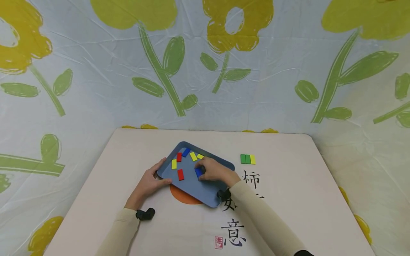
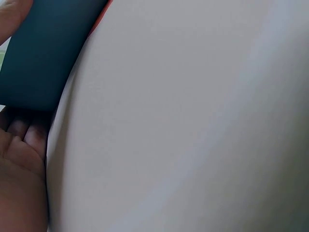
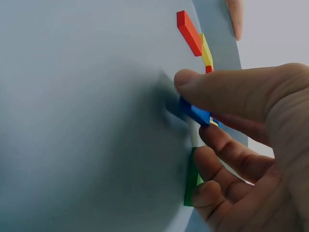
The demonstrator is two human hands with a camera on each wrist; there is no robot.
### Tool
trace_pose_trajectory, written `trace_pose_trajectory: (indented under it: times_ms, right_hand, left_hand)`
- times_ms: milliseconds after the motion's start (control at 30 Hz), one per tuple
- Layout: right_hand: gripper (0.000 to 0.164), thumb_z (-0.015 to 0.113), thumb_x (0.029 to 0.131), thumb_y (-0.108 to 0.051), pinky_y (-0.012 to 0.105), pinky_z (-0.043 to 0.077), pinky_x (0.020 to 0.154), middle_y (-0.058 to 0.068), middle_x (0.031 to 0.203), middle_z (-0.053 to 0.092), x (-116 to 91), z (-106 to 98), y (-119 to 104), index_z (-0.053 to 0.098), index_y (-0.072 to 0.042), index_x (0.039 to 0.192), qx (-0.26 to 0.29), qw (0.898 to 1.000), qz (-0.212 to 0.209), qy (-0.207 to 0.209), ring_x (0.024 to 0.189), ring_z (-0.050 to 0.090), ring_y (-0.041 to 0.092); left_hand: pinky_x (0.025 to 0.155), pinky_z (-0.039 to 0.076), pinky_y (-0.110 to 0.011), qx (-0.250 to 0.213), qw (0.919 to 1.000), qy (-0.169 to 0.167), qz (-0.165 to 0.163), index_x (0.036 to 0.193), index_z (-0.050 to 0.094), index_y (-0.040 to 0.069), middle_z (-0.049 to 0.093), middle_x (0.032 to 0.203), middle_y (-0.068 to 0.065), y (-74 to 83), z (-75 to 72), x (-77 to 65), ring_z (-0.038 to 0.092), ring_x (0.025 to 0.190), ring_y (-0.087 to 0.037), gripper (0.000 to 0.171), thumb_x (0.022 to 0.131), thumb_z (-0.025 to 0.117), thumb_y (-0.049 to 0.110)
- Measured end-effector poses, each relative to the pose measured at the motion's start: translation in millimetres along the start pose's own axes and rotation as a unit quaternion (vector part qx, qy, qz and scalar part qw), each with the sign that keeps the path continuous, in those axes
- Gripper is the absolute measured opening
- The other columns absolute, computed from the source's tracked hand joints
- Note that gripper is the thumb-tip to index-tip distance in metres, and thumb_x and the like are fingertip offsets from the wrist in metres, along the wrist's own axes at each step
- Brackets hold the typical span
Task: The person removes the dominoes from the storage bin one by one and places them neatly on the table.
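Observation:
A blue-grey tray (image 1: 198, 188) lies at a slant on the table. My left hand (image 1: 148, 183) grips its left end, thumb at the near rim; the left wrist view has the other fingers partly hidden under the tray (image 2: 43, 58). Over the tray, my right hand (image 1: 213, 170) pinches a small blue block (image 3: 195, 113) between thumb and fingers. Close to its lower fingers is a green block (image 3: 189, 181). Red blocks (image 1: 180, 174), yellow blocks (image 1: 174, 164) and another blue block (image 1: 185, 152) lie scattered in the tray's left and far part.
To the right of the tray, two green blocks (image 1: 245, 159) and a yellow block (image 1: 253, 159) stand side by side on the table (image 1: 288, 199). Black brush characters (image 1: 234, 233) and an orange shape (image 1: 184, 197) are printed on the tabletop. A flowered cloth (image 1: 256, 89) hangs behind.

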State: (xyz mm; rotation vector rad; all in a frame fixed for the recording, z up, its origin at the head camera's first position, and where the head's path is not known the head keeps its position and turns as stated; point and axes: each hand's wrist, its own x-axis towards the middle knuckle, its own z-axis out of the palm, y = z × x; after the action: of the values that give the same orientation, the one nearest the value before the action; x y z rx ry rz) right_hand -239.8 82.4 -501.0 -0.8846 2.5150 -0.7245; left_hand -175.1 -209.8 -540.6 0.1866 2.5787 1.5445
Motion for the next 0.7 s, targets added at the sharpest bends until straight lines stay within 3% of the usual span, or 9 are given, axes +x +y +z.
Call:
trace_pose_trajectory:
  times_ms: [67,233,533,700]
  right_hand:
    - [0.044,0.076,0.083,-0.024,0.034,0.052,0.092,0.008,0.122,0.057,-0.3,-0.5,2.6,0.064,-0.012,0.124,0.008,1.000,0.005,0.005,0.104,0.053,0.019]
    - [0.045,0.077,0.082,-0.027,0.032,0.052,0.088,0.006,0.120,0.057,-1.1,-3.7,8.4,0.066,-0.014,0.123,0.018,0.999,0.004,0.027,0.102,0.054,0.017]
    - [0.044,0.079,0.080,-0.026,0.035,0.053,0.088,0.008,0.117,0.058,-6.9,-16.0,15.4,0.067,-0.011,0.120,0.048,0.997,0.006,0.067,0.100,0.055,0.019]
    - [0.046,0.080,0.079,-0.028,0.033,0.052,0.081,0.006,0.114,0.058,-11.5,-23.3,20.8,0.067,-0.012,0.119,0.047,0.995,0.009,0.091,0.094,0.054,0.019]
  left_hand:
    - [0.115,0.031,-0.047,0.002,1.0000,0.006,-0.001,0.152,0.029,0.033,0.029,0.158,-0.003,-11.0,1.5,3.6,0.027,0.146,-0.028,0.092,0.076,0.082,0.035]
    - [0.114,0.031,-0.049,0.004,1.0000,0.004,0.002,0.153,0.028,0.030,0.029,0.158,-0.005,-10.1,1.2,3.2,0.027,0.145,-0.030,0.092,0.077,0.081,0.035]
    - [0.114,0.032,-0.046,-0.005,0.9999,0.006,-0.014,0.150,0.030,0.037,0.030,0.157,-0.001,-11.8,2.0,3.2,0.028,0.145,-0.027,0.091,0.076,0.082,0.036]
    - [0.114,0.032,-0.045,-0.008,0.9999,0.005,-0.014,0.150,0.031,0.038,0.029,0.158,0.000,-13.1,2.6,3.7,0.027,0.146,-0.026,0.090,0.076,0.082,0.036]
